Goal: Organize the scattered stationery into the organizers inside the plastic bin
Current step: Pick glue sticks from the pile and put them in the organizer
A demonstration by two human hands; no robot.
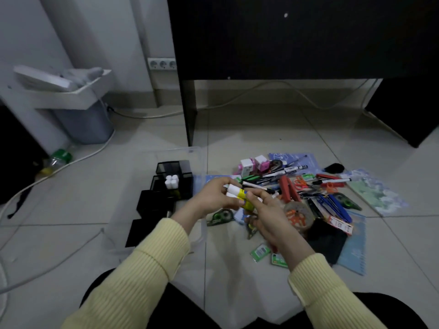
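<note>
White-and-yellow plastic glue sticks (pixel 237 194) gripped together by left hand (pixel 213 198); right hand (pixel 268 214) pinches their yellow ends. Risk: loose bundle splays and drops short of black mesh organizer (pixel 171 184).

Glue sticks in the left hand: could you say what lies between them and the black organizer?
In the head view: the left hand gripping the glue sticks, then the clear bin's side wall.

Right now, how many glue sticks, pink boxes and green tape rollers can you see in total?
Glue sticks: 6 (4 in the black organizer, 2 in the grip of the left hand and right hand)
Pink boxes: 2
Green tape rollers: 2
Total: 10
</note>
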